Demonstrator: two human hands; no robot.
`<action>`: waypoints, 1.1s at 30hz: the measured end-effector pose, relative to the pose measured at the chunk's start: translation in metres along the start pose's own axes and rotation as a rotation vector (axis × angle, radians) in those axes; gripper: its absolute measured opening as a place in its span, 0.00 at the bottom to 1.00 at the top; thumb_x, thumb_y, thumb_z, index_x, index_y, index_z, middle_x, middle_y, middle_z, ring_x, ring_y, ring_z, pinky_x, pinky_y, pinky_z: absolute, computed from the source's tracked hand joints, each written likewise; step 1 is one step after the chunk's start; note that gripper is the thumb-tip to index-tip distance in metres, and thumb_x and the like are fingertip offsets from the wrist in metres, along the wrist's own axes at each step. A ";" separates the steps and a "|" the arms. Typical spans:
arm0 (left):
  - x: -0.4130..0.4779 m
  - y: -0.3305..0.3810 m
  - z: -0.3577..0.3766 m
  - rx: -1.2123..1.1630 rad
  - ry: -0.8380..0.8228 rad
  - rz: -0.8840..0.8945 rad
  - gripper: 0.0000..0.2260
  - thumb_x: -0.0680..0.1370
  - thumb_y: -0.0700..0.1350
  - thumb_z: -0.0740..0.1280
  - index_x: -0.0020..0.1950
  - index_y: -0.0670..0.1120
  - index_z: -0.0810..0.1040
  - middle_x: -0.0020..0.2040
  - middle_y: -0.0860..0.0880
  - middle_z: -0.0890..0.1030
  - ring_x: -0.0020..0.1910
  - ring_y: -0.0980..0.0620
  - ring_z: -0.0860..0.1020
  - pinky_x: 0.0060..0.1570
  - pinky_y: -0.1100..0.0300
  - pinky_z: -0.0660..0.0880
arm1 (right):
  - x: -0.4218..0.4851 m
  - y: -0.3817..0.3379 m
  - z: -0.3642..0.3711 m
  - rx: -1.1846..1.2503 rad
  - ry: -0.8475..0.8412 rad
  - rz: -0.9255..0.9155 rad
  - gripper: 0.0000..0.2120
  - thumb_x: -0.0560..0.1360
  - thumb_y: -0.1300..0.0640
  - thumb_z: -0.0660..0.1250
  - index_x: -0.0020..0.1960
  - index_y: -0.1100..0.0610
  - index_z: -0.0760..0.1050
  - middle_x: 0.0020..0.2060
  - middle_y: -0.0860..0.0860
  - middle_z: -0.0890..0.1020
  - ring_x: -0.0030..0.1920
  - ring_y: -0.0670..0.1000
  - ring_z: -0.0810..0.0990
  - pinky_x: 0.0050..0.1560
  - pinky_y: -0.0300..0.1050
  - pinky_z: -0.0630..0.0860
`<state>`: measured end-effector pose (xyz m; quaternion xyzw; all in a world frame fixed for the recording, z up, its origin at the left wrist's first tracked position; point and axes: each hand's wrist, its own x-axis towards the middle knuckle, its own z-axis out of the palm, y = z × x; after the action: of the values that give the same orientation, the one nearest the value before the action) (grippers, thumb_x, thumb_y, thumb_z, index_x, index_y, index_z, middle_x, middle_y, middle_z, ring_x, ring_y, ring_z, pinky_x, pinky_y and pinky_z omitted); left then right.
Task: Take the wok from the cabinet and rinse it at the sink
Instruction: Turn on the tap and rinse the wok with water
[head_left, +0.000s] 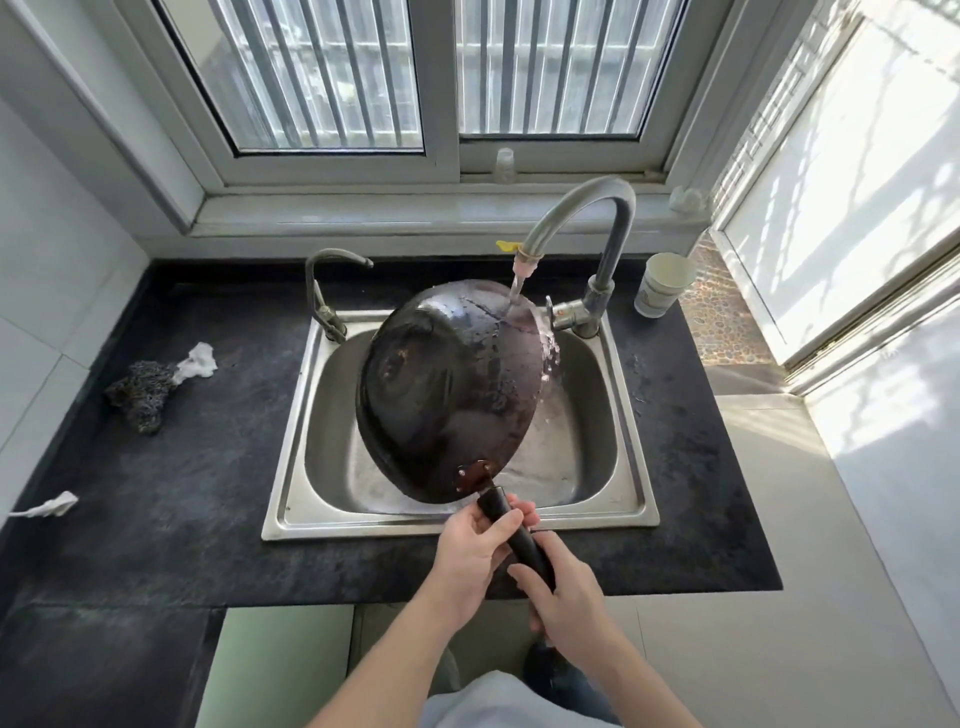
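A dark, worn wok (452, 389) is tilted on its side over the steel sink (322, 415), its blackened underside facing me. Water runs from the large faucet (587, 208) onto the wok's upper right rim and spills off into the basin. The wok's black handle (519, 535) points toward me over the sink's front edge. My left hand (470, 556) grips the handle close to the wok. My right hand (563, 597) grips it farther back, near its end.
A dark scouring pad (140, 395) and a white crumpled tissue (200, 361) lie on the black counter at left. Another white scrap (49, 506) lies near the left edge. A paper cup (662, 283) stands right of the faucet. A smaller tap (327, 291) rises at the sink's back left.
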<state>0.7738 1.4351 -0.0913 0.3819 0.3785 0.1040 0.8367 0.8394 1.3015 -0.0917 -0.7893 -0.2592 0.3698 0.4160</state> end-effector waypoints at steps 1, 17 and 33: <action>0.002 0.001 0.003 -0.023 -0.006 -0.003 0.09 0.79 0.36 0.66 0.60 0.38 0.77 0.53 0.42 0.86 0.56 0.45 0.84 0.57 0.54 0.80 | 0.003 0.000 -0.003 -0.024 0.006 -0.003 0.06 0.79 0.53 0.66 0.54 0.44 0.72 0.31 0.47 0.81 0.23 0.50 0.79 0.26 0.45 0.78; 0.042 0.015 0.055 0.096 0.044 0.057 0.10 0.79 0.40 0.68 0.60 0.41 0.76 0.51 0.46 0.87 0.55 0.48 0.84 0.56 0.56 0.80 | 0.051 0.002 -0.060 -0.078 -0.040 -0.045 0.09 0.79 0.52 0.67 0.58 0.49 0.72 0.37 0.45 0.80 0.26 0.42 0.79 0.27 0.33 0.75; 0.083 0.024 0.120 0.121 0.191 0.103 0.08 0.79 0.40 0.68 0.57 0.44 0.78 0.50 0.47 0.87 0.54 0.49 0.85 0.61 0.49 0.78 | 0.094 0.007 -0.127 0.036 -0.130 -0.071 0.05 0.79 0.55 0.67 0.53 0.47 0.74 0.33 0.49 0.81 0.23 0.46 0.76 0.23 0.39 0.76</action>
<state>0.9195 1.4233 -0.0696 0.4391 0.4418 0.1597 0.7658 0.9970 1.3067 -0.0839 -0.7465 -0.3067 0.4098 0.4251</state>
